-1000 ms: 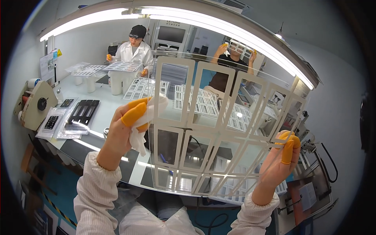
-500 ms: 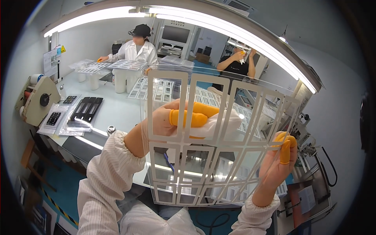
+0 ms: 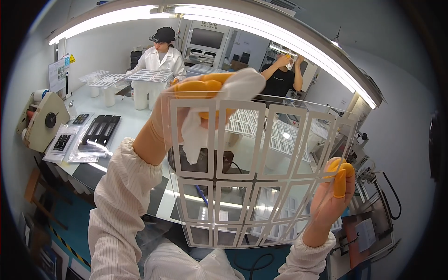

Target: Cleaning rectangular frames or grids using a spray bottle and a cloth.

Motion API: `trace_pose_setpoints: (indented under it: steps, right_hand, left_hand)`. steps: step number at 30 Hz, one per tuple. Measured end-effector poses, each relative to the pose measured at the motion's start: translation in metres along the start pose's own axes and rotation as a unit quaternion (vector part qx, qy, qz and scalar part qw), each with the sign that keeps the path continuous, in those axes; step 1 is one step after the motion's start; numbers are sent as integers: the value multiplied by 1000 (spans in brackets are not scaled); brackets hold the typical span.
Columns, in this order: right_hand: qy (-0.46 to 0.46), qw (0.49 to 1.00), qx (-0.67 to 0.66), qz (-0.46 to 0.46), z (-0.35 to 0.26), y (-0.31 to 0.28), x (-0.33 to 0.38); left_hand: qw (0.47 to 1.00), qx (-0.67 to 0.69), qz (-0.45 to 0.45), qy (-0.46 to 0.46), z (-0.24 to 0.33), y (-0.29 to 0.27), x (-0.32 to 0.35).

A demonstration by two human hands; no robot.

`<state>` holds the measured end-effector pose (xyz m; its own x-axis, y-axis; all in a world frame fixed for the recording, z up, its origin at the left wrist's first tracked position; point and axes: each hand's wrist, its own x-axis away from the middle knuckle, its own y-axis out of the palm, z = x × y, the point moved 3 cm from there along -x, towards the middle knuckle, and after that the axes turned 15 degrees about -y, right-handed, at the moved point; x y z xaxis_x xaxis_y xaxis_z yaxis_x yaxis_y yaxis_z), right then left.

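Note:
A clear sheet printed with rows of white rectangular frames is tilted up in front of me. My right hand, with orange finger covers, is closed on its right edge. At the upper left edge, my left hand is closed around a white cloth. It also wears orange finger covers. Part of the hand and a hanging end of the cloth show through the sheet, while the knuckles rise above its top edge. Whether the cloth touches the sheet, I cannot tell.
Similar framed sheets lie on the table beyond. Others rest on white cylinders near a person in a white coat. Black panels and a beige tape machine are at left. Another person stands at the back.
My left hand has moved up and left with the cloth, from the middle of the sheet to its top edge. My right hand stays on the sheet's edge.

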<state>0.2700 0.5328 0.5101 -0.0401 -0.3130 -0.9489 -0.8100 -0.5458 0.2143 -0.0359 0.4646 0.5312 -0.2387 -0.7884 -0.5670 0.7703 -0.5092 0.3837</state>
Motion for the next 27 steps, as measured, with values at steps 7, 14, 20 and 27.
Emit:
trace_pose_setpoints:
  steps: [7, 14, 20, 27]
  right_hand:
    - [-8, 999, 42, -5, 0, -1, 3]
    - [-29, 996, 85, -11, 0, -1, 4]
    - [-44, 996, 77, -19, -3, 12, 5]
    - [-57, 995, 75, -23, -4, 11, 3]
  left_hand:
    - [945, -208, 119, 223, 72, -2, 43]
    - [539, -779, 196, 254, 18, 108, 53]
    - [485, -819, 188, 244, -16, 125, 56]
    - [319, -869, 234, 298, 21, 120, 49]
